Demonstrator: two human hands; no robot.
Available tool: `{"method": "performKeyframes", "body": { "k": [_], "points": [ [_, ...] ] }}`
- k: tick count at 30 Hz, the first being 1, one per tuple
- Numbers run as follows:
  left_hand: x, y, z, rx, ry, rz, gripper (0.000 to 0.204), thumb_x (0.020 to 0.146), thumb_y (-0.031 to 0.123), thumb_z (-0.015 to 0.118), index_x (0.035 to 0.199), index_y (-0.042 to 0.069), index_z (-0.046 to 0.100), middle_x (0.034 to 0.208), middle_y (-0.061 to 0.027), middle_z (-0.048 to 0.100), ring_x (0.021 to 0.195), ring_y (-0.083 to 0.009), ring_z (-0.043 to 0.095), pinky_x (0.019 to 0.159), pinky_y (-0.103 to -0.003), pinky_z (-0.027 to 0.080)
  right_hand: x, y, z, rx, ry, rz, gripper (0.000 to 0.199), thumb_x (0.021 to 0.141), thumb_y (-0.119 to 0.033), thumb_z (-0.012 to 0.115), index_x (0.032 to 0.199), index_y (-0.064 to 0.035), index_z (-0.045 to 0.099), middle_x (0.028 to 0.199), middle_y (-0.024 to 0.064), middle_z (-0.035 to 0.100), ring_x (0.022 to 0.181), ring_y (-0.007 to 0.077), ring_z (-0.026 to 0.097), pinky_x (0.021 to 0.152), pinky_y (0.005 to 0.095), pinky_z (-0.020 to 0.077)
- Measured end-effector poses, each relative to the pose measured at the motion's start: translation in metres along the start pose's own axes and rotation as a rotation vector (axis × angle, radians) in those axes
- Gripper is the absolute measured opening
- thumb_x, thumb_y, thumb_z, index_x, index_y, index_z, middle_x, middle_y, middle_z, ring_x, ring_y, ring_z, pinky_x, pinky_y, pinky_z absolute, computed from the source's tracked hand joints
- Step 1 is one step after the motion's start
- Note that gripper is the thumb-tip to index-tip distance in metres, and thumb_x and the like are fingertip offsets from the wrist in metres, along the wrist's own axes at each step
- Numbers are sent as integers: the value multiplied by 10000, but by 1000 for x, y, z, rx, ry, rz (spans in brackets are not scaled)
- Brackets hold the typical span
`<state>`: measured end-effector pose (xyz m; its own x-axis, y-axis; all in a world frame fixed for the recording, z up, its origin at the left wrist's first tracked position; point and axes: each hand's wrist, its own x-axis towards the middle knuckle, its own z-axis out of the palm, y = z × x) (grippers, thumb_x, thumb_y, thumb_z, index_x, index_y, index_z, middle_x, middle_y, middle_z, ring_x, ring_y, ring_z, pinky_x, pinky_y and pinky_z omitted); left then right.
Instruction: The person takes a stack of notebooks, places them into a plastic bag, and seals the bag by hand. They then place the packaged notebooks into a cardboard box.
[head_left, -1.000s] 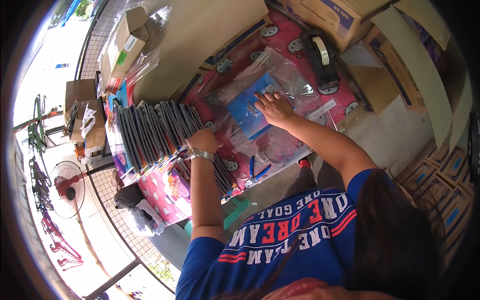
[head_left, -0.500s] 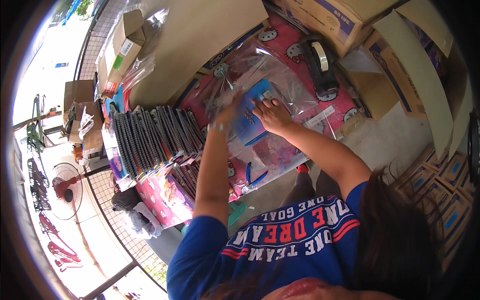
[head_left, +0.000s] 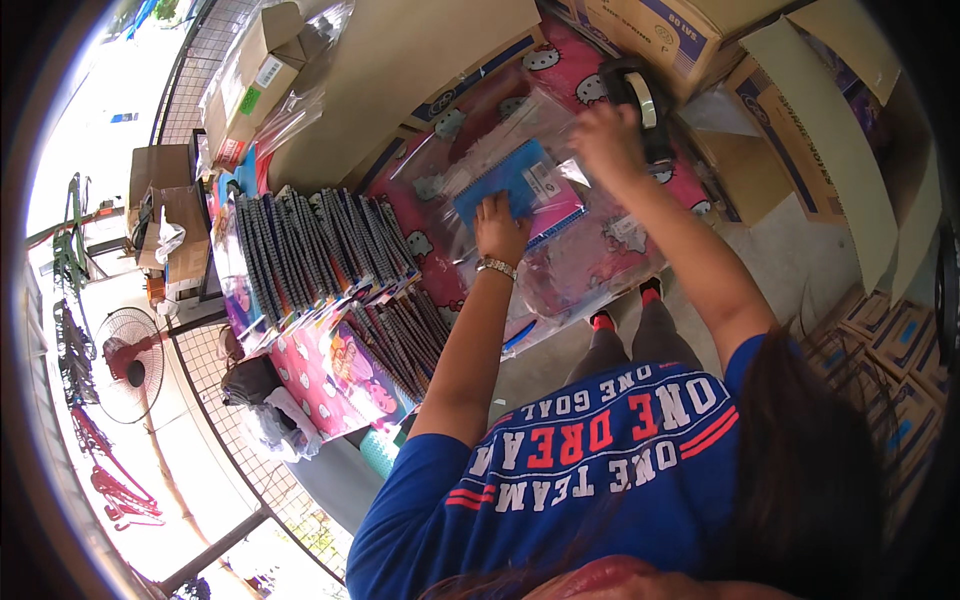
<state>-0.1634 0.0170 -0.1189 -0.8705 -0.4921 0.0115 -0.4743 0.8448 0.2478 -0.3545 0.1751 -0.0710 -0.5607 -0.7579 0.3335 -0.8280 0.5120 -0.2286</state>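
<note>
A blue and pink spiral notebook point(head_left: 545, 205) with a white label lies on clear plastic film point(head_left: 575, 280) on the table. My left hand point(head_left: 500, 228), with a bracelet at its wrist, rests flat on the notebook's lower left part, fingers stretched out. Beyond the notebook's right side, my right hand point(head_left: 608, 145) is in the air beside the black tape dispenser point(head_left: 655, 140). Motion smears its fingers, so whether it holds anything is unclear. A small shiny, whitish piece point(head_left: 573, 172) shows between the notebook and that hand.
Stacks of spiral notebooks point(head_left: 310, 250) stand on the left. A blue tool point(head_left: 520, 335), partly hidden by my left forearm, lies at the near table edge. Large cardboard boxes point(head_left: 645, 40) rise behind and to the right. A pink patterned cover point(head_left: 560, 60) lies over the table.
My left hand has come down onto the notebook. My right hand has left the notebook and moved right and away, toward the tape dispenser. The notebook's label is more exposed.
</note>
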Motion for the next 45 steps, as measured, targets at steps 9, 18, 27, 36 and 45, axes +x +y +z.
{"method": "performKeyframes", "body": {
  "k": [9, 18, 27, 36, 45],
  "points": [
    [15, 1, -6, 67, -18, 151, 142, 744, 104, 595, 858, 63, 669, 881, -125, 636, 863, -314, 620, 756, -420, 518, -97, -104, 31, 263, -242, -176, 747, 788, -555, 621, 1352, -88, 474, 1355, 269, 406, 1279, 443, 345, 1085, 575, 228],
    [6, 11, -8, 200, -229, 89, 133, 796, 133, 582, 844, 55, 678, 933, -112, 670, 818, -302, 679, 680, -386, 562, -72, -127, 63, 173, -335, -79, 953, 662, -661, 675, 1347, -29, 475, 1471, 286, 276, 1373, 517, 151, 1064, 703, 111],
    [-3, 14, 23, 414, -105, 60, 304, 818, 158, 564, 1069, 4, 641, 1140, -216, 603, 1035, -340, 623, 711, -401, 571, -64, 74, -18, 260, 327, 414, 297, 827, -286, 708, 1053, -96, 671, 1075, 75, 622, 921, 237, 584, 809, 384, 486],
    [-11, 35, 1, 362, -443, 17, 959, 772, 381, 687, 1391, -171, 206, 1469, -358, 211, 1374, -457, 256, 1151, -451, 225, -100, 86, 12, 1441, 183, 960, 131, 885, -213, 662, 924, -88, 650, 839, -2, 582, 742, 114, 555, 702, 268, 479],
    [-33, 29, 26, 169, -169, -53, 795, 742, 239, 702, 1368, -105, 352, 1437, -296, 342, 1352, -416, 329, 1145, -453, 248, -79, 12, 46, 2206, -823, 624, 81, 885, -106, 591, 824, -87, 541, 745, -9, 532, 576, 108, 462, 546, 271, 373]
  ]
}}
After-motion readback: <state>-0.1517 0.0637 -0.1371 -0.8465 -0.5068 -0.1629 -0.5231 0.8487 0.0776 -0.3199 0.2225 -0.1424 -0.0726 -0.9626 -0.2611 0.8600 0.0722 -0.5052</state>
